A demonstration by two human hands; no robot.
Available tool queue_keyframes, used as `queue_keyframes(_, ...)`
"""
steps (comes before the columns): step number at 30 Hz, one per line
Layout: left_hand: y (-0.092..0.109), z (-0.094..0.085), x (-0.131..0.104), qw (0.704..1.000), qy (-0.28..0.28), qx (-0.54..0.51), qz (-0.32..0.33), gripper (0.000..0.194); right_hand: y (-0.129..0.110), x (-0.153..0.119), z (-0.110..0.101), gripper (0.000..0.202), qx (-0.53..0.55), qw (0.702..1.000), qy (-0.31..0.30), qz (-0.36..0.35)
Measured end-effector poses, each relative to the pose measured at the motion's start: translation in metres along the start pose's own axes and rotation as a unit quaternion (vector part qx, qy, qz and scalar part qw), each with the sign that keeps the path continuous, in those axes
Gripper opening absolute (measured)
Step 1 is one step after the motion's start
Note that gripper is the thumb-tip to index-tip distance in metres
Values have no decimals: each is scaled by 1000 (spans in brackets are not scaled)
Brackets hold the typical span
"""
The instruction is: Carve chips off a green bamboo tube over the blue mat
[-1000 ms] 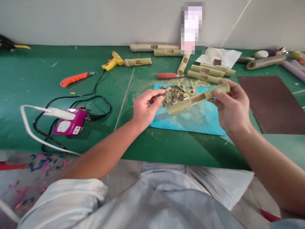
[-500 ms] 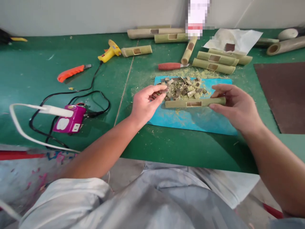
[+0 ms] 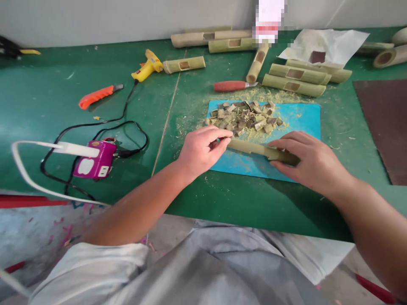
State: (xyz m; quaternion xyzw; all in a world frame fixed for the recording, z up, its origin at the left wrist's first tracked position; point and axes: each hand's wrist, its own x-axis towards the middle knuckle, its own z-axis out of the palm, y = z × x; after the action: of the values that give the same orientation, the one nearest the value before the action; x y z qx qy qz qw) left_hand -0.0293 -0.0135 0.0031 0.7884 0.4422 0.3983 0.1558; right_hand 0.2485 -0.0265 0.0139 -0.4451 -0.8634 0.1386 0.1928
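A short green bamboo tube (image 3: 249, 147) is held slightly tilted over a blue mat (image 3: 308, 116), its right end toward me. My right hand (image 3: 303, 156) is closed around its right end, thumb on the near side. At the left end, my left hand (image 3: 208, 148) has its thumb and forefinger pinched together on the tube; its other fingers are curled out of sight. The tube's cut window is turned mostly from view, only a notch showing along its lower edge. Behind both hands a heap of bamboo chips and shavings (image 3: 246, 116) covers the mat's far part.
Beyond the mat lie a red-handled knife (image 3: 230, 86) and several windowed bamboo tubes (image 3: 292, 85). A white paper (image 3: 330, 42) covers some. To the left are an orange cutter (image 3: 97, 97), a yellow glue gun (image 3: 148, 67) and a purple power adapter (image 3: 98, 159) with cables. A brown sheet (image 3: 381, 123) lies right.
The tube has rolled, turning its window from view, and tilted with its right end nearer me. My left hand has moved right and toward me, onto the tube's left end.
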Motion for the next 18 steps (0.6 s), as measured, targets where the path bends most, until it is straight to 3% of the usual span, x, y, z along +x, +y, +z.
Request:
queue_keyframes(3, 0, -1, 0, 1000, 0, 3, -7, 14, -13, 1, 3, 30, -49, 999, 3, -16)
queue_keyframes(7, -3, -1, 2, 1000, -1, 9, -13, 14, -26, 2, 8, 35, -105, 994, 6, 13)
queue_keyframes(13, -4, -2, 3, 1000, 2, 7, -16, 15, -27, -6, 7, 26, -139, 990, -19, 17)
queue_keyframes(18, -3, -2, 3, 1000, 12, 12, -23, 13, -31, -8, 5, 16, -148, 989, 1, 12)
